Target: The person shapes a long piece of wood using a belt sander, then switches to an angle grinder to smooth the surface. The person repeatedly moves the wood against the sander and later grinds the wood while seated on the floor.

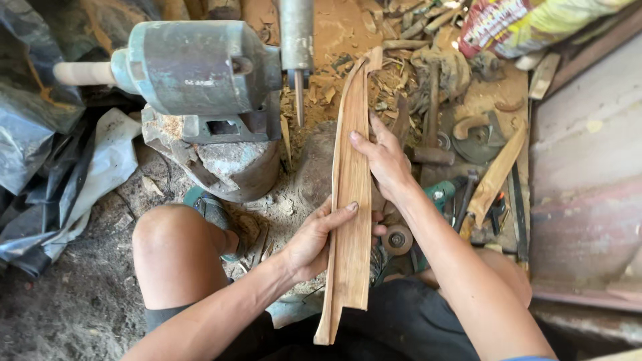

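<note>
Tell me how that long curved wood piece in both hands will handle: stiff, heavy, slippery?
The wood piece looks stiff: it spans between the left hand and right hand without sagging. Probably light, being thin and held by fingertips. Its bare, matte surface likely grips well; the narrow curved tip may be fragile.

Daylit dirt floor strewn with wood chips, black plastic sheeting at one side.

At twelve o'clock a grey-green motor is showing; at centre, a pale tan wooden strip; at nine, black plastic sheeting.
</note>
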